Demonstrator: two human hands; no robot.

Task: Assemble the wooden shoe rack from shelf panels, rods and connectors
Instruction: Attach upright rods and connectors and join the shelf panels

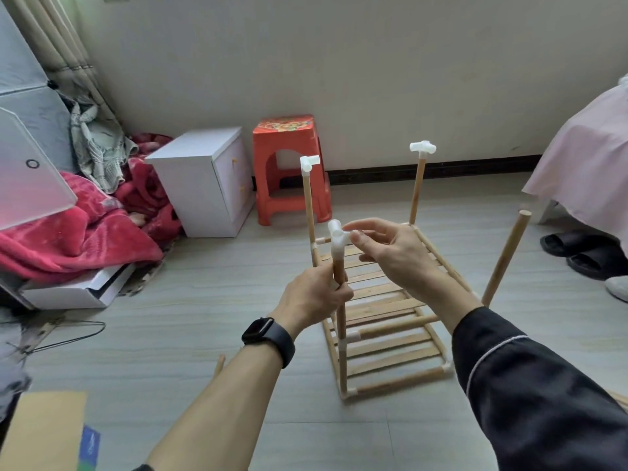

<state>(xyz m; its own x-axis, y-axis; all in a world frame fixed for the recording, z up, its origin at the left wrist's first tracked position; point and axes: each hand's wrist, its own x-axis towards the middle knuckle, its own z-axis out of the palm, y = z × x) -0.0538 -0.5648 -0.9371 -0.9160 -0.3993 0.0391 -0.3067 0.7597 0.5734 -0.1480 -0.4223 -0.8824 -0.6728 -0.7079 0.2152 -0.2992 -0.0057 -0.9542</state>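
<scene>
Your left hand (316,295): curled round upright round wooden rod (341,321). Your right hand (394,258): thumb and forefinger pinching white plastic three-way connector (337,239) capping that rod. Slatted wooden shelf panel (387,300): flat on grey floor (204,300), held rod standing at its 7 o'clock corner

Shelf panel (384,300) lies flat mid-floor (204,300), with a rod (417,188) standing at each corner and a connector (422,147) on top of all but the near-right one. Behind it, along the floor's far edge, there's a stool (289,171) with a cabinet (200,185) to its left. Slippers (584,256) are at the right edge.
</scene>
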